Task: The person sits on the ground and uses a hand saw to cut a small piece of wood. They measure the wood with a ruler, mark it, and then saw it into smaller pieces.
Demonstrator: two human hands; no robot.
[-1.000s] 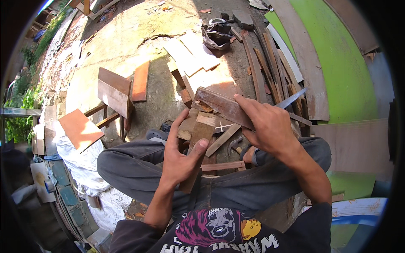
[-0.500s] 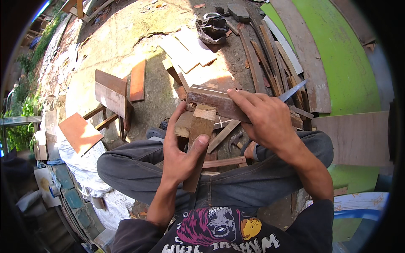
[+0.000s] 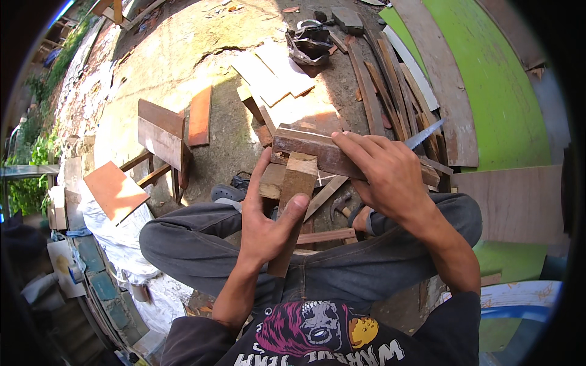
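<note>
Above my lap, my left hand (image 3: pixel 267 226) is closed around a short wooden batten (image 3: pixel 295 189), its thumb pressed on the front face. The batten slants down toward my shirt. My right hand (image 3: pixel 387 174) grips a thick dark-brown wooden block (image 3: pixel 314 149) from above at its right part. The block's left part lies across the top end of the batten, seemingly touching it. Behind the batten, a paler wood block (image 3: pixel 272 181) shows beside my left fingers. Part of my left fingers is hidden behind the wood.
A saw blade (image 3: pixel 425 134) sticks out beyond my right hand. On the ground by my foot lies a hammer (image 3: pixel 339 208). Long planks (image 3: pixel 366 91) and green boards (image 3: pixel 488 79) lie at right. A small wooden chair-like frame (image 3: pixel 161 137) stands at left, near pale boards (image 3: pixel 274 76).
Both hands and the wood have shifted very slightly to the right. My left index finger has straightened a little; the grips otherwise look the same.
</note>
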